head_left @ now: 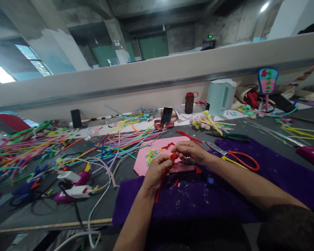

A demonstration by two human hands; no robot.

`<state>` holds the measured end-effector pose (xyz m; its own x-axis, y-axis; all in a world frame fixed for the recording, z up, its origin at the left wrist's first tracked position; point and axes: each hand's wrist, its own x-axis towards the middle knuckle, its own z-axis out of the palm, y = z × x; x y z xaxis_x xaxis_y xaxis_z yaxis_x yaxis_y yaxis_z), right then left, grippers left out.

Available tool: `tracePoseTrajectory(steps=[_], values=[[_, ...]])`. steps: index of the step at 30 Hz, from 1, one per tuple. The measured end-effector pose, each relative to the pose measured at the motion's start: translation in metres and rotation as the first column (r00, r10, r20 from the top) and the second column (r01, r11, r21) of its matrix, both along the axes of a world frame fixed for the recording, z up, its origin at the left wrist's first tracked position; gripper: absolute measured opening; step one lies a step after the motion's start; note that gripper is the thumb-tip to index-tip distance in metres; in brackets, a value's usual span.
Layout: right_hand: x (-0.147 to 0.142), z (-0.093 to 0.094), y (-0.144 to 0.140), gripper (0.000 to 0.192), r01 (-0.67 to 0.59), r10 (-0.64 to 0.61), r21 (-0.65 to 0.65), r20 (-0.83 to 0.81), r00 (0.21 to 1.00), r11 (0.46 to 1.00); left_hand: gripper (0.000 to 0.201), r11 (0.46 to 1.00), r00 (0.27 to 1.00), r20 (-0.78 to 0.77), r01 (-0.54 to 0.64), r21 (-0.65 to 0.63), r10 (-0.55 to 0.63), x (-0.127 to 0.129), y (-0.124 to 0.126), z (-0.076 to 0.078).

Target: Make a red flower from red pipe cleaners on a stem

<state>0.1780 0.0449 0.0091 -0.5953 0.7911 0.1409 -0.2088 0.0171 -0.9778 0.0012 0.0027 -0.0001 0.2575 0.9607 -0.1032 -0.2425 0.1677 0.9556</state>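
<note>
A loose heap of multicoloured fuzzy pipe cleaners [42, 146] sprawls over the left of the grey tabletop [36, 212], with white and magenta glue guns [73, 184] lying nearer the edge. Toward the middle, the left hand [157, 171] pinches a red fuzzy pipe cleaner [173, 157] just below its curled top, fingers pressed together on the stem, whose tail hangs down past the wrist. The piece sits above a pink felt sheet [146, 164] and a purple cloth [188, 202]. It looks feather-light, soft-piled over a bendable wire core, so it should hold whatever shape it is given; gripping close to the curl seems steadiest. The right hand [191, 151] meets it from the other side, fingertips closed on the curled tip. Red-handled scissors [240, 158] lie just right of that hand.
</note>
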Motion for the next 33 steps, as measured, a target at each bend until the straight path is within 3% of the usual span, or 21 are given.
tracePoseTrajectory(steps=[6, 10, 13, 16, 20, 23, 28, 33], values=[[-0.005, 0.000, -0.005, 0.027, 0.010, -0.012, 0.037, 0.050, 0.999, 0.999, 0.017, 0.996, 0.990, 0.118, -0.070, -0.051, 0.076, -0.002, -0.001, 0.004], [-0.013, -0.002, -0.010, 0.027, 0.077, -0.081, 0.061, 0.069, 0.994, 0.995, 0.019, 0.989, 0.949, 0.280, -0.139, -0.043, 0.145, -0.002, -0.002, 0.005], [-0.022, -0.003, -0.014, 0.026, 0.135, -0.140, 0.075, 0.077, 0.987, 0.988, 0.021, 0.989, 0.907, 0.397, -0.149, -0.009, 0.141, -0.002, -0.002, 0.006], [-0.035, 0.000, -0.020, 0.024, 0.113, -0.126, 0.130, 0.099, 0.987, 0.985, 0.023, 0.990, 0.884, 0.451, -0.141, 0.010, 0.122, -0.003, -0.003, 0.007], [-0.055, 0.008, -0.026, 0.017, 0.103, -0.130, 0.215, 0.117, 0.985, 0.971, 0.023, 0.988, 0.880, 0.460, -0.154, 0.029, 0.123, -0.007, -0.004, 0.007], [-0.060, 0.013, -0.028, 0.020, 0.108, -0.131, 0.180, 0.120, 0.984, 0.978, 0.026, 0.982, 0.877, 0.456, -0.187, 0.033, 0.151, -0.012, -0.005, 0.007], [-0.046, 0.016, -0.029, 0.026, 0.023, -0.032, 0.079, 0.115, 0.993, 0.997, 0.034, 0.984, 0.876, 0.471, -0.159, 0.081, 0.103, -0.018, -0.008, 0.013], [-0.033, 0.010, -0.030, 0.027, -0.018, 0.012, 0.037, 0.168, 0.986, 0.999, 0.031, 0.990, 0.908, 0.406, -0.130, 0.051, 0.099, -0.017, -0.009, 0.014]])
